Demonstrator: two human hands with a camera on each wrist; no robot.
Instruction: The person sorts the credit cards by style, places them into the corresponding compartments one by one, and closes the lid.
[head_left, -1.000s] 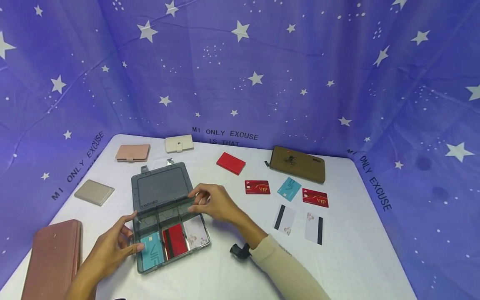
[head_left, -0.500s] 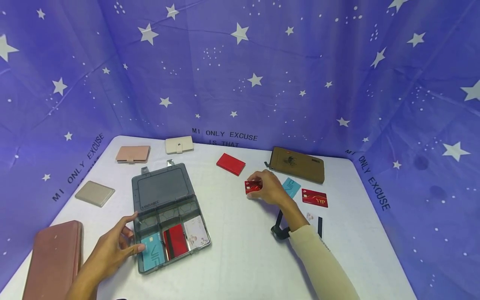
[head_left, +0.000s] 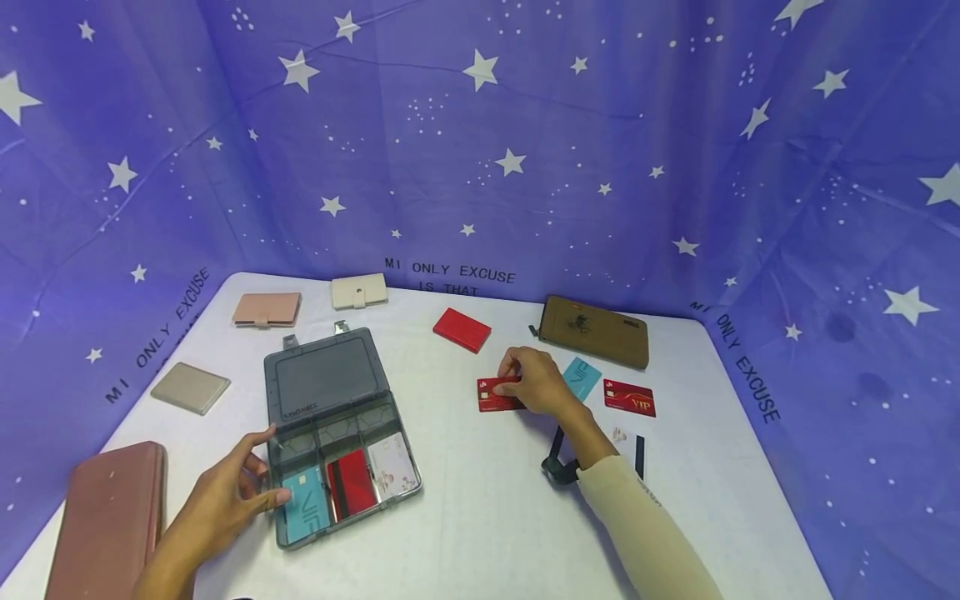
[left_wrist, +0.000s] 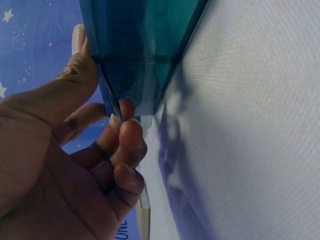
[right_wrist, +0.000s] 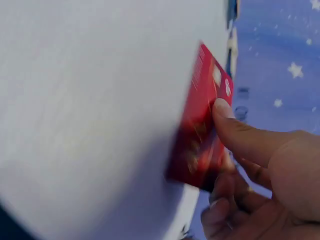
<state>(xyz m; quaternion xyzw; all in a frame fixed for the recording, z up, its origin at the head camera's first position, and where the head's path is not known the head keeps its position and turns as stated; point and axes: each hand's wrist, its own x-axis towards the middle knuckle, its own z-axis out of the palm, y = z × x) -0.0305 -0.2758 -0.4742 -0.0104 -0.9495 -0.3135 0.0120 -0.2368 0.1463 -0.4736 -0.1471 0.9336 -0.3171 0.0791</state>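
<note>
One red chip card is in your right grip, pinched with your thumb on its printed face and fingers behind. It juts out from the grip toward your left, chip end foremost, and the right wrist view shows it tilted over the white tabletop. Your left grip is clamped on the left side of a grey plastic case, fingers curled at the outer wall. The lid lies folded back, away from you; in the front row sit a blue card, a black-striped red card and a white card. Just right of your right grip lie a blue VIP card and a red VIP card, with a brown pouch behind them. A red holder lies farther from you than the card you hold. Beyond the case are a cream wallet and a pink wallet, and behind the tabletop hangs a starry purple curtain
</note>
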